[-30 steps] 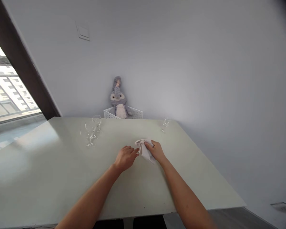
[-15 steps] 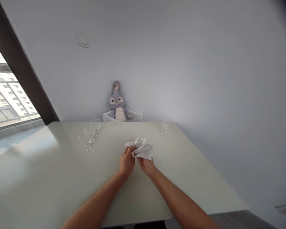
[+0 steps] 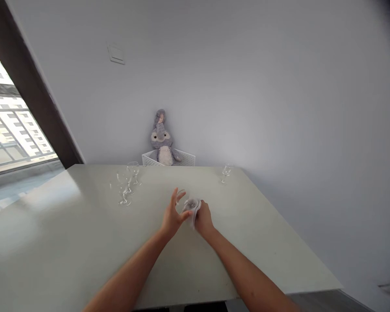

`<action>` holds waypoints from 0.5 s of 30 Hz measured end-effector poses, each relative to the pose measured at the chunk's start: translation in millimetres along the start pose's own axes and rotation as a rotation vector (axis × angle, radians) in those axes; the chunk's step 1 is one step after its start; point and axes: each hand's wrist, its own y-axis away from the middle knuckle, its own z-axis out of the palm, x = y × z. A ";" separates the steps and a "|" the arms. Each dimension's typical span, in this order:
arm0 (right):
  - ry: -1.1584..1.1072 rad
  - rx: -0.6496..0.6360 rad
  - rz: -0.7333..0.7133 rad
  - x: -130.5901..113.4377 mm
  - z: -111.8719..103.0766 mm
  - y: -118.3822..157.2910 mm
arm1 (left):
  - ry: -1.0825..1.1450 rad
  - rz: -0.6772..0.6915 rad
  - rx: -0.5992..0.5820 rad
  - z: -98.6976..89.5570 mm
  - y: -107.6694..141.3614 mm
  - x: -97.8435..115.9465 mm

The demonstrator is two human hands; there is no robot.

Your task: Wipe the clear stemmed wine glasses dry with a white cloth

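One glass [image 3: 190, 203], likely steadied: my right hand [image 3: 204, 219] grips cloth [image 3: 193, 221] against it; my left hand [image 3: 172, 219] spreads open beside it.

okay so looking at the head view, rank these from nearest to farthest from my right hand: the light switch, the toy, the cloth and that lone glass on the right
From your right hand:
1. Cloth, in that hand
2. Lone glass, far right of the table
3. Toy, beyond the table, left
4. Switch, upper left wall
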 end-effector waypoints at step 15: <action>-0.723 -0.550 0.350 -20.1 9.3 21.6 | 0.835 -0.300 -0.352 -25.8 -7.7 3.3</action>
